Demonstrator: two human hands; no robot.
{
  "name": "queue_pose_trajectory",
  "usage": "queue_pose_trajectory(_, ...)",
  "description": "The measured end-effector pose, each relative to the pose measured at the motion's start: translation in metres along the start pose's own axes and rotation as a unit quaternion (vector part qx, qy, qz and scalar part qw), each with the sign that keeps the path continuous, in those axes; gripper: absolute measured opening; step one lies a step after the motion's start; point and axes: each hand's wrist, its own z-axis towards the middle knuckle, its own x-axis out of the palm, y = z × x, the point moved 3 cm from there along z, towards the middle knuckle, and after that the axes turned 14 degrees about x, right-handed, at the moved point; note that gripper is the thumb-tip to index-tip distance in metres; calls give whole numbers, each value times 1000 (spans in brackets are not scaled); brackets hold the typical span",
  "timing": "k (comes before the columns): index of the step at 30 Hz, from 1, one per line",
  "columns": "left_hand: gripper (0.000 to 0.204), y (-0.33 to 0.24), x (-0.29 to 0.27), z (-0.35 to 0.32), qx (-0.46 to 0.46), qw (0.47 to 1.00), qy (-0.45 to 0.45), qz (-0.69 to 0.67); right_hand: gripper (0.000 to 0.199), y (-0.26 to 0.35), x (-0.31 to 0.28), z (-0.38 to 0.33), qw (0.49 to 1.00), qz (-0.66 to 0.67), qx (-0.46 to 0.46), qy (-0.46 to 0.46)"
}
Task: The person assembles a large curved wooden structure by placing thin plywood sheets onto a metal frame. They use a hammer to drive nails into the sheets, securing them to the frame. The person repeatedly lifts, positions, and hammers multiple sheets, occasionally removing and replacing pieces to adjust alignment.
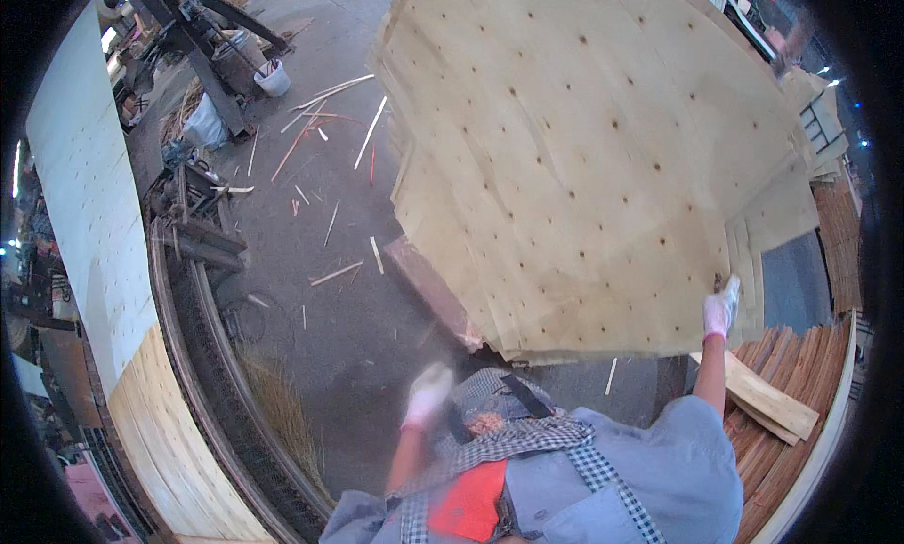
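Note:
A broad stack of pale wood veneer sheets [584,168], dotted with dark knots, lies in front of me with ragged, uneven edges. My right hand [721,309], in a white glove, is closed at the near right edge of the top sheet, apparently pinching it; part of the fingers is hard to see. My left hand [429,393], also gloved, is off the stack, close to my body near its left corner. Motion smears its fingers, and nothing held shows in it. A reddish block edge [433,295] shows under the stack's left side.
A long pale panel [94,205] and a dark curved rail [212,356] run along the left. Wood strips [330,97] litter the floor. A white bucket [273,78] stands by a metal frame [193,50]. Brown wood pieces [791,375] are stacked at right.

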Motion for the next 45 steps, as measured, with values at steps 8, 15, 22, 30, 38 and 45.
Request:
queue_pose_trajectory(8, 58, -42, -107, 222, 92, 993, 22, 70, 54, 77, -57, -35, 979, -78, 176, 71)
queue_pose_trajectory(15, 75, -26, -140, 480, 41, 986, 146, -65, 65, 131, -68, -141, 961, -158, 225, 42)
queue_pose_trajectory(22, 76, -51, -123, 685, 34, 975, 196, -103, 56, 269, -18, -331, 907, -187, 281, 252)
queue_pose_trajectory(30, 59, 1, -82, 890, 92, 964, 34, -248, 25, 373, 41, -545, 731, -104, 380, 556)
queue_pose_trajectory(38, 39, -28, -90, 858, -73, 958, 73, -268, 24, 388, 71, -601, 646, 72, 485, 585)
queue_pose_trajectory(45, 50, -55, -107, 815, -31, 958, 197, -207, 44, 398, 94, -566, 580, 150, 563, 569)
